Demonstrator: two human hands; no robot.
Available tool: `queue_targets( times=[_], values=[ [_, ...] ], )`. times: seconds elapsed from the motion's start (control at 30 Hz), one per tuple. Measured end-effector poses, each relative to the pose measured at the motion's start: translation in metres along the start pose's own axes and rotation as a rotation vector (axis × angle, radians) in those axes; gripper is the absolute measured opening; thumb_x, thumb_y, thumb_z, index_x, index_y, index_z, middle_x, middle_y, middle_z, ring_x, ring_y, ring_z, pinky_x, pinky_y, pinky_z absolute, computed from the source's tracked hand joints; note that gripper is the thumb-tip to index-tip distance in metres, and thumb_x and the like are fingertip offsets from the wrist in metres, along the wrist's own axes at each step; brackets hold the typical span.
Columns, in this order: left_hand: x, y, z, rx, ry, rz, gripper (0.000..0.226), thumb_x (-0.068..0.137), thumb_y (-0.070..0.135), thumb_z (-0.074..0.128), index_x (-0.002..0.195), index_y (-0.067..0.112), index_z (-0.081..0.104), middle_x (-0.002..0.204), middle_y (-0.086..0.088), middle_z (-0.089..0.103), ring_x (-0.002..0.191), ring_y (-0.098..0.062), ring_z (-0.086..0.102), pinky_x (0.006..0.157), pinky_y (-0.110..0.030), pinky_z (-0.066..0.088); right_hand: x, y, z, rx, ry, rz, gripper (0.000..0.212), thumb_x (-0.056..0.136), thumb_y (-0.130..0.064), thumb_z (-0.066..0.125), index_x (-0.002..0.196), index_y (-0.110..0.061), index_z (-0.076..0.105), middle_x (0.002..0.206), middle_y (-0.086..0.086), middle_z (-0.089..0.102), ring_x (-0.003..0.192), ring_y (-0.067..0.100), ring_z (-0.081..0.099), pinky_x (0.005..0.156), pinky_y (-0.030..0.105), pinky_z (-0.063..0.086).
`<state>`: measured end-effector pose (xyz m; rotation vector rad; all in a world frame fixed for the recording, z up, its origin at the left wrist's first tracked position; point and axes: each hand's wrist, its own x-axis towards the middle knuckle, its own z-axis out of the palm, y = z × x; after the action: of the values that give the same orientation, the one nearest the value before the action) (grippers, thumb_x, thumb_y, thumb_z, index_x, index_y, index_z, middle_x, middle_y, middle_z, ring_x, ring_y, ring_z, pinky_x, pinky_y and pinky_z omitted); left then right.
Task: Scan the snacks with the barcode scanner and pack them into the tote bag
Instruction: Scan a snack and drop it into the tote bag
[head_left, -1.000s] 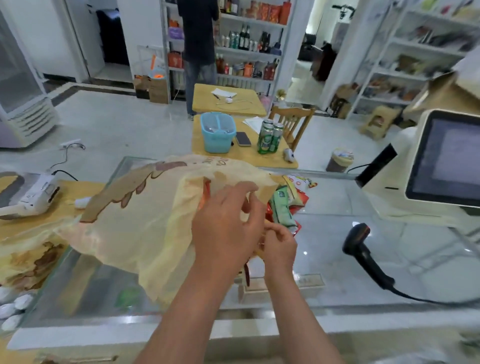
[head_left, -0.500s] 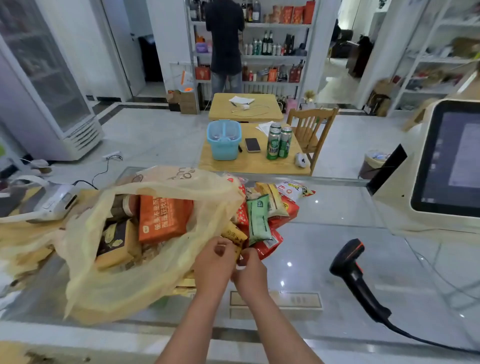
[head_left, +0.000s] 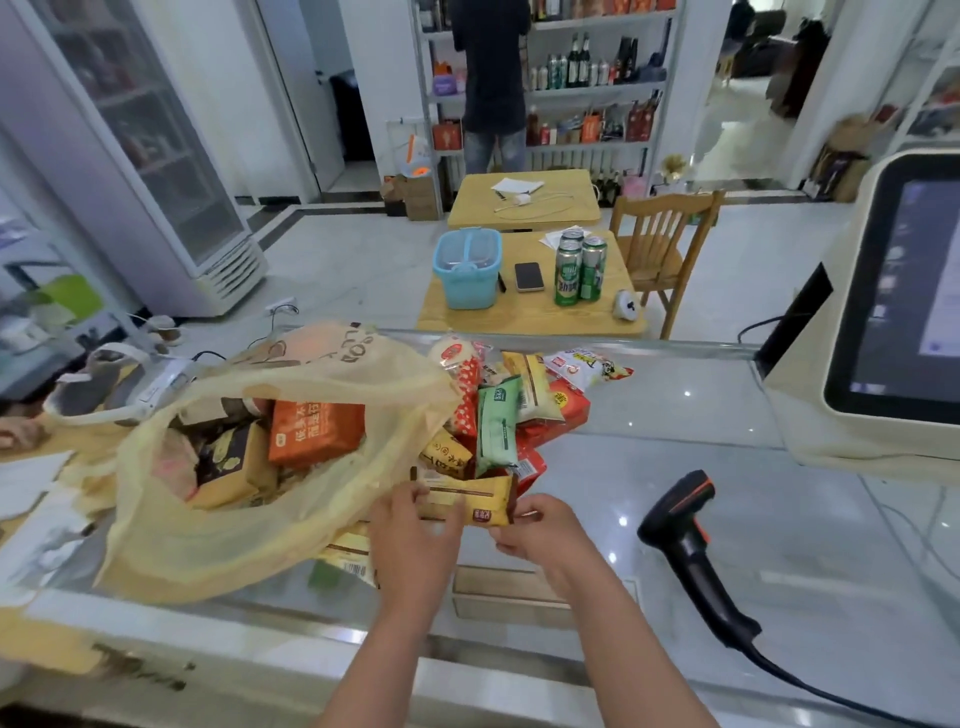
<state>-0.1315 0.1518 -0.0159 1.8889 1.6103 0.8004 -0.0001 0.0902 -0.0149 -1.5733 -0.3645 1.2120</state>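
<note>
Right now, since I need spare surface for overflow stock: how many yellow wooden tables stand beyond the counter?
2: the near table with the blue basket on it, and the far table directly behind it. None appears hidden.

1. The pale yellow tote bag (head_left: 218, 545) looks thin, translucent and crinkled, matt like non-woven cloth.
2. The glass-topped counter (head_left: 810, 530) is smooth and glossy, mirroring bright lights.
3. The black-and-orange plastic barcode scanner (head_left: 685, 525) has a dull sheen.
4. The yellow snack wrapper (head_left: 467, 501) is shiny film.

Pale yellow tote bag (head_left: 234, 530), black-and-orange scanner (head_left: 685, 525), green snack packet (head_left: 497, 426)
</note>
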Motion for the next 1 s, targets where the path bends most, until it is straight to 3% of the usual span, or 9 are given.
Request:
queue_targets(
  times=[0.17,0.23,0.37,0.47,0.53,0.67,0.8,0.9,1.0],
  values=[
    [-0.003,-0.006,0.009,0.318,-0.283,0.630,0.054,0.083,0.063,0.050,0.129,0.036,0.048,0.137,0.011,0.043,0.132,-0.019,0.034,0.108,-0.041,0.026,-0.028,-0.012,-0.032,-0.109,-0.057,-0.021,0.028,0.076,0.007,0.074,0.095,-0.001,0.055,0.086,0.015,0.066,0.075,0.021,0.067,0.065,0.023,0.056],
    [0.000,0.000,0.009,0.222,-0.469,0.592,0.055,0.084,0.056,0.059,0.133,0.035,0.043,0.135,0.014,0.045,0.131,-0.013,0.036,0.110,-0.036,0.023,-0.039,-0.012,-0.036,-0.124,-0.030,-0.022,0.027,0.078,0.003,0.074,0.095,-0.002,0.054,0.090,0.016,0.066,0.077,0.022,0.067,0.069,0.027,0.058],
    [0.000,0.009,0.000,-0.011,-0.618,0.504,0.062,0.075,0.044,0.077,0.126,0.032,0.044,0.121,0.013,0.054,0.109,-0.006,0.054,0.095,-0.029,0.045,-0.059,-0.016,-0.027,-0.111,0.059,-0.081,0.019,0.086,-0.010,0.069,0.097,-0.004,0.055,0.102,0.012,0.067,0.090,0.025,0.068,0.078,0.031,0.058],
    [-0.003,0.014,-0.013,-0.290,-0.872,0.341,0.052,0.076,0.045,0.076,0.117,0.042,0.045,0.109,0.017,0.056,0.096,-0.003,0.058,0.080,-0.023,0.051,-0.076,-0.026,-0.013,-0.093,0.123,-0.183,0.001,0.093,-0.005,0.058,0.093,-0.005,0.059,0.088,0.008,0.070,0.081,0.021,0.068,0.074,0.030,0.057],
    [-0.004,0.022,-0.023,-0.383,-1.070,0.277,0.035,0.082,0.047,0.070,0.111,0.044,0.050,0.104,0.020,0.063,0.093,-0.001,0.061,0.073,-0.018,0.050,-0.086,-0.036,-0.008,-0.160,0.164,-0.263,0.008,0.094,-0.003,0.056,0.091,-0.006,0.063,0.082,0.007,0.067,0.075,0.017,0.065,0.071,0.029,0.056],
    [-0.011,0.029,-0.034,-0.739,-1.315,0.159,0.037,0.088,0.033,0.066,0.123,0.027,0.055,0.115,0.004,0.070,0.105,-0.015,0.067,0.088,-0.034,0.055,-0.104,-0.049,-0.002,-0.161,0.333,-0.377,0.007,0.093,-0.009,0.059,0.094,-0.007,0.066,0.077,0.004,0.068,0.071,0.016,0.064,0.068,0.030,0.056],
    [-0.020,0.036,-0.025,-1.080,-1.147,-0.033,0.044,0.085,0.035,0.069,0.124,0.019,0.058,0.116,-0.008,0.070,0.109,-0.033,0.065,0.097,-0.057,0.048,-0.116,-0.045,0.003,-0.046,0.465,-0.395,0.021,0.090,-0.023,0.065,0.111,-0.021,0.063,0.097,0.001,0.072,0.087,0.014,0.069,0.081,0.032,0.055],
    [-0.027,0.057,-0.023,-1.391,-0.906,-0.382,0.039,0.091,0.028,0.060,0.127,0.015,0.055,0.111,-0.008,0.070,0.097,-0.022,0.070,0.082,-0.039,0.056,-0.122,-0.035,0.002,-0.080,0.500,-0.273,0.039,0.084,-0.032,0.071,0.119,-0.021,0.059,0.108,0.001,0.069,0.097,0.014,0.068,0.090,0.037,0.054],
    [-0.030,0.077,-0.023,-1.532,-0.753,-0.496,0.033,0.097,0.021,0.052,0.129,0.019,0.051,0.110,-0.004,0.068,0.088,-0.015,0.070,0.071,-0.030,0.058,-0.127,-0.031,0.008,0.026,0.367,-0.151,0.037,0.087,-0.029,0.068,0.115,-0.005,0.062,0.102,0.012,0.072,0.091,0.025,0.071,0.084,0.037,0.058]
  ],
)
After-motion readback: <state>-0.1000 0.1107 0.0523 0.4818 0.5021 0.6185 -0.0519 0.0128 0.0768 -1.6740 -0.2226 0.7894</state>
